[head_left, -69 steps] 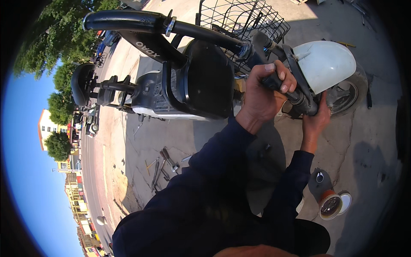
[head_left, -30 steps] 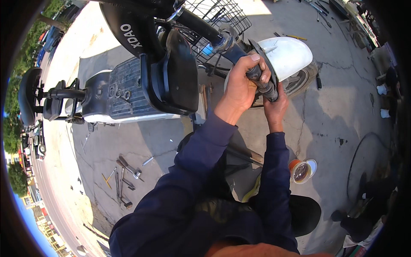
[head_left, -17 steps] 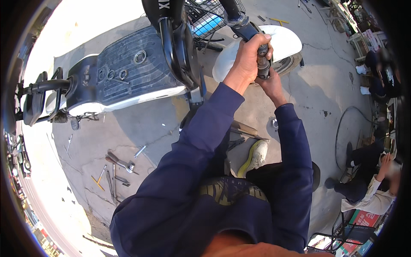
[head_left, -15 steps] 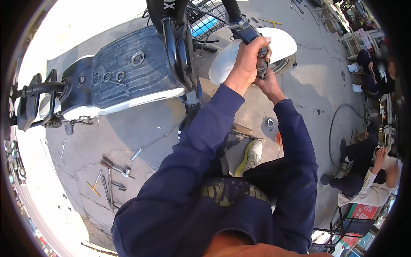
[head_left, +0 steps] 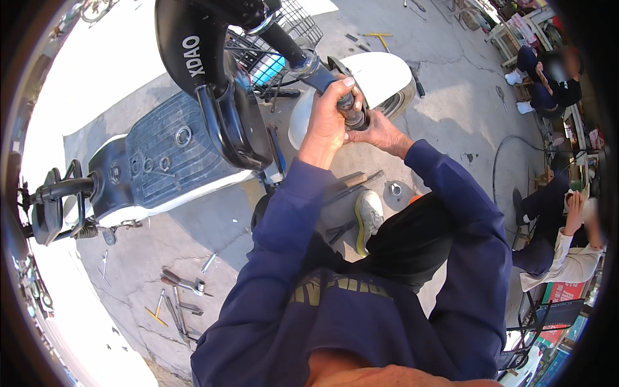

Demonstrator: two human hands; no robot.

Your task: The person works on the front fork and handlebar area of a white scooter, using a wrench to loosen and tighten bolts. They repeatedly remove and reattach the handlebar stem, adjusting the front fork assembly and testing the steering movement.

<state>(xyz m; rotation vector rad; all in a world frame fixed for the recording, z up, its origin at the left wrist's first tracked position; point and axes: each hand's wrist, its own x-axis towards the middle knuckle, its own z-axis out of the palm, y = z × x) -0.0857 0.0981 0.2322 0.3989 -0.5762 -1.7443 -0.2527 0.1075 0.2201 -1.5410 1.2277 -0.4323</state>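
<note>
My left hand (head_left: 327,119) is wrapped round the lower part of a dark, greasy steering tube (head_left: 317,76) at the front of an electric scooter (head_left: 193,45). Close below it, my right hand (head_left: 379,134) grips the tube's lower end, its thumb pointing toward my left hand. Behind both hands is the white front mudguard (head_left: 376,69) with part of the wheel (head_left: 396,103) showing. The fingers on the tube's far side are partly hidden. On the scooter's ribbed footboard (head_left: 200,119) lie a large metal ring (head_left: 184,135) and several smaller ring parts.
Beside me on the ground lie a ratchet wrench (head_left: 184,281), a yellow T-handle tool (head_left: 156,309) and other tools. A metal ring part (head_left: 394,189) lies near my shoe (head_left: 369,216). A wire basket (head_left: 300,26) is beyond the frame. Two people sit at the right, near a black hose (head_left: 495,168).
My hands and the tube end have shifted left and slightly down in the picture. The black front frame shows larger. My right thumb now lies across the tube's end, beside my left hand.
</note>
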